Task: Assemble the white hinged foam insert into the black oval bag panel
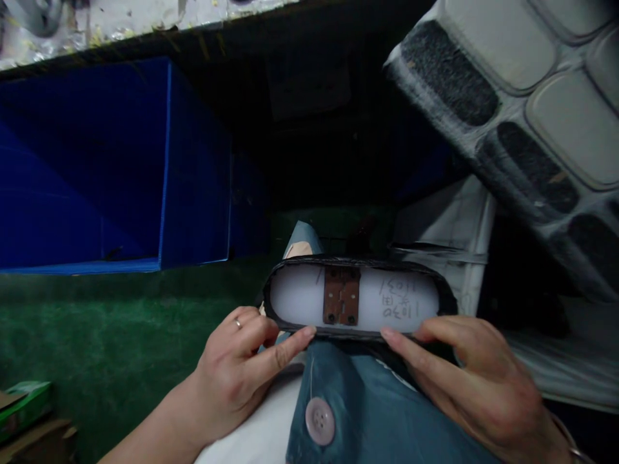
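An oval pad (294,298) with a white underside and a black rim rests over the lap. At its middle sits a brown metal hinge plate (341,296), and handwriting shows on the white face to its right. My left hand (246,357) grips the left end of the rim, its index fingertip on the near edge. Around the right end, my right hand (469,370) holds the rim, with a fingertip also on the near edge. Both thumbs are hard to make out.
A blue bin (193,167) stands at the left under a worktable edge (145,32). Plastic-wrapped pads (517,84) are stacked at the upper right, above white wrapped items (442,219). A green box (24,409) lies at the lower left on the green floor (120,322).
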Available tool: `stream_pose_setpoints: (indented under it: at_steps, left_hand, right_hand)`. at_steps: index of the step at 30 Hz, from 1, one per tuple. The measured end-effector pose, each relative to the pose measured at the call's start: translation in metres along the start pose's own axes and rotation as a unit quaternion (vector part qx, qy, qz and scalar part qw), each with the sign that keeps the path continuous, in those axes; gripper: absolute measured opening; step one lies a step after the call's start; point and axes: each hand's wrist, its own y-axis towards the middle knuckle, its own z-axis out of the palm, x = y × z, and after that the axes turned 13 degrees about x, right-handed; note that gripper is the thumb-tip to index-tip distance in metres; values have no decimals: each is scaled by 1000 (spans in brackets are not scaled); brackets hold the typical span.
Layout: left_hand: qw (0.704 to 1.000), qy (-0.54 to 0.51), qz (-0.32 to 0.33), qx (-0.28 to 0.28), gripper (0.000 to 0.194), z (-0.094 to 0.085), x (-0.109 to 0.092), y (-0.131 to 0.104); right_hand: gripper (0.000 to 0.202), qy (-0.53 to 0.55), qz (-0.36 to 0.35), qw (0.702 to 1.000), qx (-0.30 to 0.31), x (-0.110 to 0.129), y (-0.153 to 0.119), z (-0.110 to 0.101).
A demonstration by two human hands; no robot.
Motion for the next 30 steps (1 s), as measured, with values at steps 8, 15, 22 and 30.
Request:
stream_pose_setpoints:
  at_steps: [8, 15, 22, 30]
  left_hand:
    - [999, -20, 22, 44, 37, -1, -1, 2]
    - [998, -17, 38, 54, 37, 0, -1, 3]
    - [997, -3, 61, 47, 32, -4, -5, 5]
    - [998, -12, 53, 44, 49, -2, -4, 2]
  right_hand:
    - [31, 37, -24, 999, 7, 9, 7, 0]
    - [28, 32, -36, 999, 19, 8, 4, 4]
    - [30, 23, -56, 998, 21, 5, 2, 6]
    - [30, 17, -58, 998, 11, 5, 3, 9]
